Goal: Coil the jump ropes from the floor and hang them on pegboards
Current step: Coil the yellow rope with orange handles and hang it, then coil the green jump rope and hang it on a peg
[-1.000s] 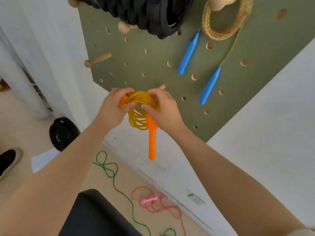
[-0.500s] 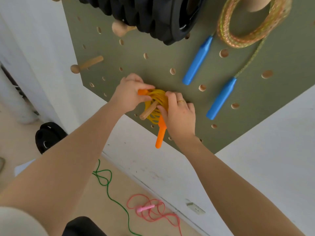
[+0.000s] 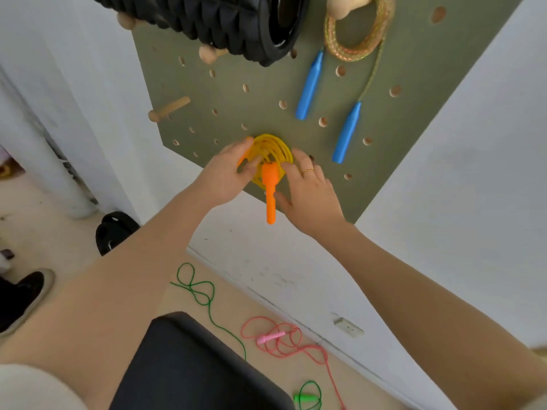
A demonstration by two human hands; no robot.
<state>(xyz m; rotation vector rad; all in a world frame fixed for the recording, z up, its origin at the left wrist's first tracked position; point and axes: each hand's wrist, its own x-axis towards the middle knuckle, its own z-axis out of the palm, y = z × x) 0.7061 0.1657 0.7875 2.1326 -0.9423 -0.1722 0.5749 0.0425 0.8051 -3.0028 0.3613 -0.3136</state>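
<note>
Yellow coil [image 3: 270, 150] is seated low on the pegboard [image 3: 254, 113], orange handle [image 3: 270, 190] hanging down. Left hand [image 3: 226, 176] is curled on the coil's edge; right hand [image 3: 310, 192] is loose beside it, nothing gripped. Peg hidden: if seating is shallow, loops may slip off on release.

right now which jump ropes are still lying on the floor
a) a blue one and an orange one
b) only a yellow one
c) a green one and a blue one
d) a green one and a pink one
d: the green rope and the pink rope lie loose on the floor below the pegboard, while the blue-handled rope hangs on a peg and the orange-handled yellow rope is at the board between the hands.
</note>
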